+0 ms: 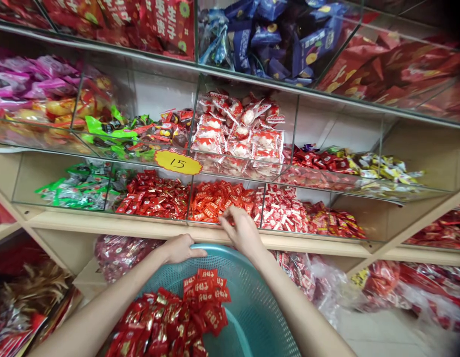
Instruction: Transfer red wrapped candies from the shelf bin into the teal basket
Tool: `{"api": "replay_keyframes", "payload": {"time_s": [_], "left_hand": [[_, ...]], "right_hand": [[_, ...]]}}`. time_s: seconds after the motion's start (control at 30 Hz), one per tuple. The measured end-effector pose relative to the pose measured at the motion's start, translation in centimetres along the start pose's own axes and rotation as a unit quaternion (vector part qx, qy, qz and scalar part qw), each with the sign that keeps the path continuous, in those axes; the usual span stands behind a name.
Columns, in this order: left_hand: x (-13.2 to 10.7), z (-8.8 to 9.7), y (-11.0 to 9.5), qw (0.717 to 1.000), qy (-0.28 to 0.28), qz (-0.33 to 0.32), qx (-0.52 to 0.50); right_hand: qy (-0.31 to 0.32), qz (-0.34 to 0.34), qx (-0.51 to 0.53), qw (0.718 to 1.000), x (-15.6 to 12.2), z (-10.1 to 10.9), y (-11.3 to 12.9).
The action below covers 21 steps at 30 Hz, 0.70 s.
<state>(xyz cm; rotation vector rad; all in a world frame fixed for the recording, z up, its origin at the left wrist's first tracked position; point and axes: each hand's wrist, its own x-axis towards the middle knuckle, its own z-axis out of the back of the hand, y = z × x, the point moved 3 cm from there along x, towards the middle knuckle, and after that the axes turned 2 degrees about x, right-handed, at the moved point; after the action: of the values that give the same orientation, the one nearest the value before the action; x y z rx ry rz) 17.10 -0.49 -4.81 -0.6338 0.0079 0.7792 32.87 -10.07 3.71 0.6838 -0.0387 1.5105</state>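
Observation:
A teal plastic basket (pixel 269 302) with a perforated wall is at the lower middle, tilted toward me. My left hand (pixel 179 249) grips its far rim, thumb along the edge. Red-wrapped candies (pixel 151 322) are heaped in the basket's left part, with some brighter orange-red packets (pixel 205 287) on top. Past the rim, my right hand (pixel 242 230) is at the front edge of a shelf bin of orange-red candy packets (pixel 218 196). Its fingers are loosely bent with a gap between thumb and forefinger, and I see nothing in them.
Neighbouring bins hold dark red candies (pixel 155 193), pink-and-white candies (pixel 284 208) and green-wrapped packets (pixel 79 186). Clear dividers and a wooden shelf edge (pixel 311 244) border them. A yellow price tag (pixel 178 162) reads 15. Bagged sweets (pixel 121 253) lie under the shelf.

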Motion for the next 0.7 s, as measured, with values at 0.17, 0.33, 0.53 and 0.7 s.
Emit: {"api": "replay_keyframes", "payload": {"time_s": [0.17, 0.33, 0.53, 0.7], "left_hand": [[0.0, 0.0, -0.2, 1.0, 0.003, 0.004, 0.006], [-0.1, 0.0, -0.1, 1.0, 0.009, 0.011, 0.007], [0.0, -0.1, 0.1, 1.0, 0.012, 0.008, 0.007], [-0.2, 0.0, -0.3, 1.0, 0.009, 0.007, 0.01]], "right_hand": [[-0.034, -0.114, -0.223, 0.968, 0.4, -0.4, -2.2], [0.001, -0.118, -0.264, 0.957, 0.5, -1.7, -2.5], [-0.006, -0.103, -0.25, 0.963, 0.4, -1.6, -2.6], [-0.024, -0.074, -0.195, 0.978, -0.1, -0.7, -2.6]]}}
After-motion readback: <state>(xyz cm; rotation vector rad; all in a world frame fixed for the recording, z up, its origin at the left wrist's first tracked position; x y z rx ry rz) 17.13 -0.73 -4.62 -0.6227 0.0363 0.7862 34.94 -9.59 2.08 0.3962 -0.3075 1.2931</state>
